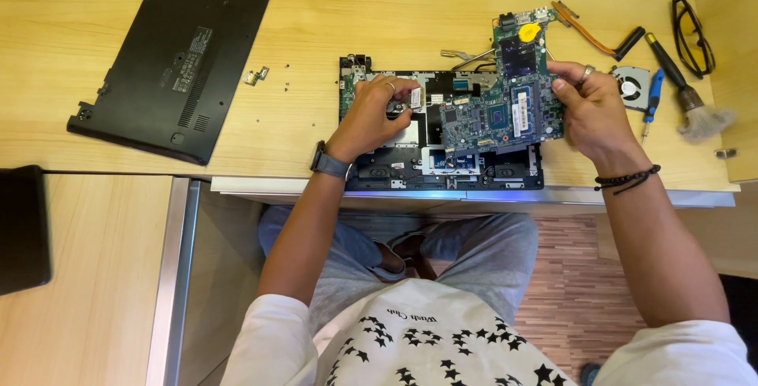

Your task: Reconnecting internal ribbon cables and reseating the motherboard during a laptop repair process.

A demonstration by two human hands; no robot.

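Both hands grasp parts: right hand (588, 106) grips the motherboard (505, 102); left hand (371, 118) pinches a small component (397, 106) over the laptop chassis (442, 165), frame centre.

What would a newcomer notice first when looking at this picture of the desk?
The eye goes first to the green circuit board at the centre of the wooden desk, held at its right edge by the right hand above the opened laptop base. The left hand grips a small dark part at the board's left side. Next comes the black bottom cover lying far left, and the brush at the right.
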